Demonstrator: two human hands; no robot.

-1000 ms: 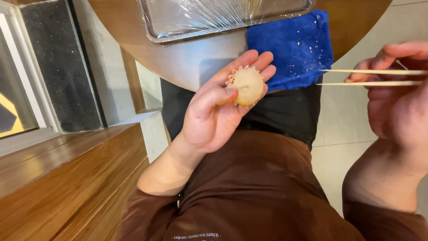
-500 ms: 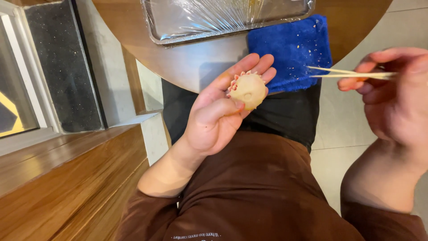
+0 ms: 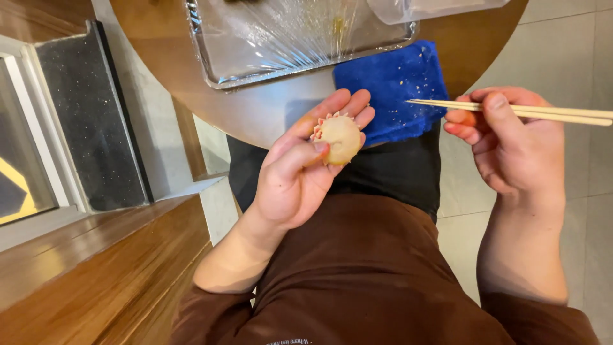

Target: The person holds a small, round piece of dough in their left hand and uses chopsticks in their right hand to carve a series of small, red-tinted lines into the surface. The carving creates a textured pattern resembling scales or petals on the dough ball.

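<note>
Two hands are in view, both the person's own. At far left, a dark speckled stone slab (image 3: 89, 121) is set beside a wooden ledge (image 3: 96, 268); pale floor tiles (image 3: 568, 45) are seen at right.

The left hand (image 3: 300, 166) is held palm up over the lap, fingers half curled. A small round dough ball (image 3: 338, 137), pale with pink cut petals along its upper rim, is cradled on the fingers and pinned by the thumb at its lower left edge. So the left hand is closed loosely on the ball.

Handling, as a judgement: the ball is likely light, soft and easily dented; the thin petals look fragile. It is best held from beneath and at the smooth lower side, not at the fringe. Some tackiness is probable.

Above it, a round wooden table (image 3: 274, 108) carries a metal tray (image 3: 211, 76) lined with clear film, and a blue cloth (image 3: 396, 89) with crumbs hangs over the table edge, just beside the ball. A clear plastic container (image 3: 415, 9) is partly seen at the top edge.

The right hand (image 3: 504, 140) is closed around a pair of pale chopsticks (image 3: 466, 107), tips pointed left over the cloth, apart from the ball.
</note>
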